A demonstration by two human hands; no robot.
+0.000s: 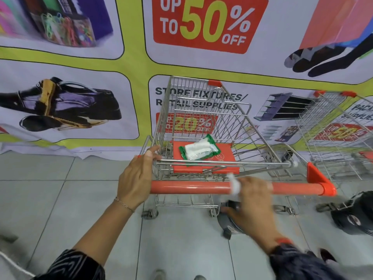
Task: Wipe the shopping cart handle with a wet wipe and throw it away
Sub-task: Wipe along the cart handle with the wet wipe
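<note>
The left hand [139, 174] clamps the cart's frame [149, 142] at nine o'clock to steady it while the right hand [252, 197], its grip wrapping the wet wipe [235, 185] around the orange handle [189, 186], scrubs.

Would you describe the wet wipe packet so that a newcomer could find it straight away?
Start at the shopping cart with the orange handle, in front of the sale banner. On its folded orange seat flap, just beyond the handle, lies the wet wipe packet: green-edged with a white middle, the only loose item in the cart.
</note>
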